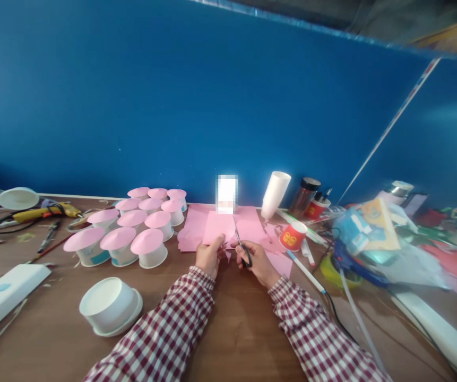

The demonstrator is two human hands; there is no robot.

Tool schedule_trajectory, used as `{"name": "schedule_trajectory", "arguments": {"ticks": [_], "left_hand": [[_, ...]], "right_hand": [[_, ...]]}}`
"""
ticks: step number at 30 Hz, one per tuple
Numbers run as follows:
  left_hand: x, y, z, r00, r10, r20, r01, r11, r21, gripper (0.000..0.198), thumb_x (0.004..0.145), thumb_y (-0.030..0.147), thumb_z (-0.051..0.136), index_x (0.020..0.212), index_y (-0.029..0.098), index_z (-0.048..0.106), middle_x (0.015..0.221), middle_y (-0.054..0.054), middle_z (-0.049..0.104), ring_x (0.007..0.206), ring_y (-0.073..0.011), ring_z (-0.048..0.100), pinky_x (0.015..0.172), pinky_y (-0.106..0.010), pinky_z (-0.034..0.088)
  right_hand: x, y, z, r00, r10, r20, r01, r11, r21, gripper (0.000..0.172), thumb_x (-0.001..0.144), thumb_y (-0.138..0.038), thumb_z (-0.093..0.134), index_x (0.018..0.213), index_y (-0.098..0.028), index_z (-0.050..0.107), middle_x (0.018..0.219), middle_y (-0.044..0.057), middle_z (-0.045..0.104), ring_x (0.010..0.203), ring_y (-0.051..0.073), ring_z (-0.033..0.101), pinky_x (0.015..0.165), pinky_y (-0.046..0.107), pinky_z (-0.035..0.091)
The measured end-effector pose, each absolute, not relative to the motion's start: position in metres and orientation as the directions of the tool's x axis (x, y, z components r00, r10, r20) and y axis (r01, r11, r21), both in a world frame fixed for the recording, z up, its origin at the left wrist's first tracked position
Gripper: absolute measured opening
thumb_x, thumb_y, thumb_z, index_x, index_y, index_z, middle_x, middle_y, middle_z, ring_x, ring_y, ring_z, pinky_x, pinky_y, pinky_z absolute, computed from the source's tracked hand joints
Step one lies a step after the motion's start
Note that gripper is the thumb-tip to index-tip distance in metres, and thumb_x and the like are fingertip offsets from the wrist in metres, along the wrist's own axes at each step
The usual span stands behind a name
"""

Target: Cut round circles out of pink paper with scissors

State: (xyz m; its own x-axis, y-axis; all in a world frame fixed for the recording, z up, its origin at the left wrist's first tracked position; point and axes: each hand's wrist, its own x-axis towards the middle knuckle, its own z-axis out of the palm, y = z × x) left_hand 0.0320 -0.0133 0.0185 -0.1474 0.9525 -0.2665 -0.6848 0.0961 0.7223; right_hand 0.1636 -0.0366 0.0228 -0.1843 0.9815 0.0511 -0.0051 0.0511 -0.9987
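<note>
My left hand [209, 257] pinches the near edge of a pink sheet of paper [217, 227], thumb on top. My right hand [259, 262] has its fingers in the dark handles of a pair of scissors [244, 253], whose blades point away from me along the sheet's right edge. More pink paper [192, 225] lies flat beneath and around the held sheet. A pink offcut [279, 263] rests beside my right wrist. Left of my hands stand several paper cups [152, 258] topped with pink paper discs [147, 241].
White stacked bowls [106, 305] lie near my left sleeve, by a power strip [9, 297]. A yellow glue gun [39, 213] is far left. At right are a red paper cup [293, 236], a tilted white cup stack [276, 193], a marker [305, 271], cables and plastic bags [407, 260]. A blue panel [212, 95] closes the back.
</note>
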Motion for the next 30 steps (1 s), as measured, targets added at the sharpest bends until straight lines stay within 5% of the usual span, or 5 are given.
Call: {"name": "schedule_trajectory", "arguments": {"ticks": [8,19,27,30], "left_hand": [[0.033,-0.017,0.02,-0.055,0.962,-0.267,-0.621,0.177,0.764,0.03,0.047,0.025,0.083,0.057,0.007,0.061,0.049,-0.001,0.056,0.045,-0.007,0.051,0.04,-0.016,0.042],[0.036,-0.017,0.02,-0.056,0.967,-0.248,-0.529,0.181,0.829,0.033,0.047,0.029,0.082,0.053,0.008,0.058,0.045,-0.002,0.054,0.04,-0.0077,0.048,0.037,-0.018,0.038],[0.032,-0.013,0.018,-0.017,0.966,-0.259,-0.627,0.191,0.755,0.027,0.051,0.022,0.081,0.066,0.007,0.065,0.066,-0.007,0.064,0.056,-0.0122,0.06,0.045,-0.019,0.047],[0.029,-0.01,0.018,-0.008,0.962,-0.274,-0.663,0.2,0.722,0.023,0.054,0.019,0.079,0.067,0.007,0.064,0.064,-0.007,0.063,0.06,-0.0119,0.061,0.048,-0.017,0.048]], "right_hand": [[0.167,-0.031,0.019,-0.081,0.995,0.057,-0.04,0.054,-0.998,0.036,0.075,-0.051,0.062,0.076,-0.016,0.059,0.056,-0.002,0.054,0.046,0.009,0.049,0.036,0.016,0.027],[0.169,-0.029,0.018,-0.018,0.994,0.109,-0.038,0.108,-0.993,0.033,0.077,-0.047,0.062,0.064,-0.017,0.053,0.056,-0.003,0.055,0.045,0.008,0.049,0.039,0.018,0.033],[0.168,-0.03,0.017,0.026,0.989,0.146,0.015,0.146,-0.989,0.039,0.074,-0.045,0.065,0.099,-0.019,0.053,0.056,-0.006,0.054,0.048,0.011,0.051,0.046,0.022,0.04],[0.169,-0.029,0.012,0.049,0.971,0.233,0.101,0.227,-0.969,0.037,0.073,-0.044,0.068,0.093,-0.022,0.046,0.056,-0.007,0.051,0.051,0.012,0.051,0.047,0.023,0.039]]}}
